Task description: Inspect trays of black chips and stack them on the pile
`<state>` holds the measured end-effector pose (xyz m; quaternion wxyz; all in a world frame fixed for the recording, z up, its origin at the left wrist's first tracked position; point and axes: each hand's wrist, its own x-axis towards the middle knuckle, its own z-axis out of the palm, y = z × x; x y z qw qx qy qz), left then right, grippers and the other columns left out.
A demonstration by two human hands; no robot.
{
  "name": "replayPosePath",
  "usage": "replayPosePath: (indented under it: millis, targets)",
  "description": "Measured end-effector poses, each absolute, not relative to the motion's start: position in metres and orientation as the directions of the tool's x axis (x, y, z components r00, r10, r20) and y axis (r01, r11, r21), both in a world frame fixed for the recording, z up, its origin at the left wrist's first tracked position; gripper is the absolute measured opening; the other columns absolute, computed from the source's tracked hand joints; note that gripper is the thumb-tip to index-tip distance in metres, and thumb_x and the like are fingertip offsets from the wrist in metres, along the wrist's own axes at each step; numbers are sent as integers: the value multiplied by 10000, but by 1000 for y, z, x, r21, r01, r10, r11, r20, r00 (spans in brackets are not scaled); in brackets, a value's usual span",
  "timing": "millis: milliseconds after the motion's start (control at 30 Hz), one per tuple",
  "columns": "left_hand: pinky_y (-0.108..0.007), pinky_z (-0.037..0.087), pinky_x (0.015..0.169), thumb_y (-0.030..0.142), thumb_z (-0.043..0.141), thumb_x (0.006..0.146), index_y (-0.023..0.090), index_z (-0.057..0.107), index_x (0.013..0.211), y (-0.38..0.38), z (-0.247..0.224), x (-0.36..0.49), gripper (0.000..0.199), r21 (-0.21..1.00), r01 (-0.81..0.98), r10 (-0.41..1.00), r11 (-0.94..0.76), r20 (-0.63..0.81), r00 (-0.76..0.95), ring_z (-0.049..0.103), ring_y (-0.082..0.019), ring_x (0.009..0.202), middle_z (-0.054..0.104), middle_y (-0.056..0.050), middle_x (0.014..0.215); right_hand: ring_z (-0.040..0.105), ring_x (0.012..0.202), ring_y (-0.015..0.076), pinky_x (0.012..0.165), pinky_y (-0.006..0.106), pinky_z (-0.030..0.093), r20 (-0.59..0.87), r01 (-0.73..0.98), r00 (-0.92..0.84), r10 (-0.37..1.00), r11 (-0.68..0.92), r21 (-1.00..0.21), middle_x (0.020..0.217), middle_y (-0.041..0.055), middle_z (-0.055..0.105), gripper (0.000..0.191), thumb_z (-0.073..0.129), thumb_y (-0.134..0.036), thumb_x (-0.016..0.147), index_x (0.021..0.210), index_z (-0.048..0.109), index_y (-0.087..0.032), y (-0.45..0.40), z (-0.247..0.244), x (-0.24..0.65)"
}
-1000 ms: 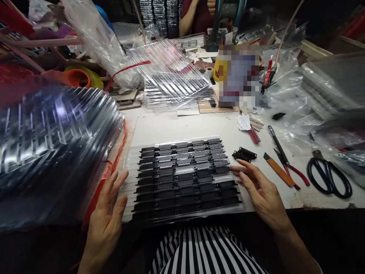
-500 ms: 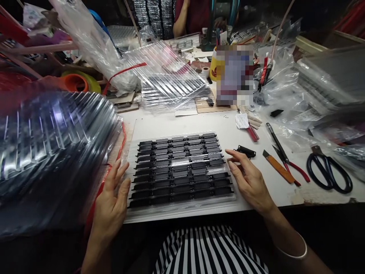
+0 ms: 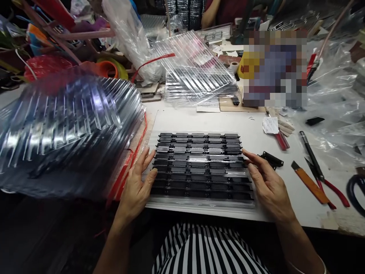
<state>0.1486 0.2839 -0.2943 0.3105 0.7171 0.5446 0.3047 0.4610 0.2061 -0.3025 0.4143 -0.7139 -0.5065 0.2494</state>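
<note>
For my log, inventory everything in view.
filled tray: 1, transparent, centre
small parts: dozens, black, in tray
loose parts: unclear, black, right
ridged trays: several, transparent, left, back
table: 1, white, centre
blade: 1, orange handle, right
pliers: 1, red handles, right
slim tool: 1, black, right
loop handle: 1, dark, right edge
paper: 1, white, right
rings: 2, orange, yellow, upper left
plastic bags: several, transparent, back, right
jumbled clutter: uncountable, mixed, back
co-worker's forearm: 1, bare, top
striped garment: 1, black-white, bottom
left hand: 1, bare, tray's left
right hand: 1, bare, tray's right
</note>
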Motion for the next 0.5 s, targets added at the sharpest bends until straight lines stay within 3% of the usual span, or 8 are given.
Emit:
replayPosePath:
  millis: [267,500]
  targets:
    - [-459,213,1129,324,467,925,286,230,1449,285,-295,147,576,786,576,968,-226,113,226,352,-218,1343,474,-73,1401,551,1118,224,1005,419,411,42,531,398,916,-193,-825,1292,22,557,396,454,-428,913,1289,519,-322,204,-302,459]
    - [-464,203,1124,294,442,935,280,235,1452,283,-293,147,557,779,575,962,-251,137,235,342,-228,1348,479,-76,1396,540,1142,271,1060,507,346,42,546,436,899,-228,-806,1276,16,581,416,470,-473,890,1269,542,-317,203,-299,454]
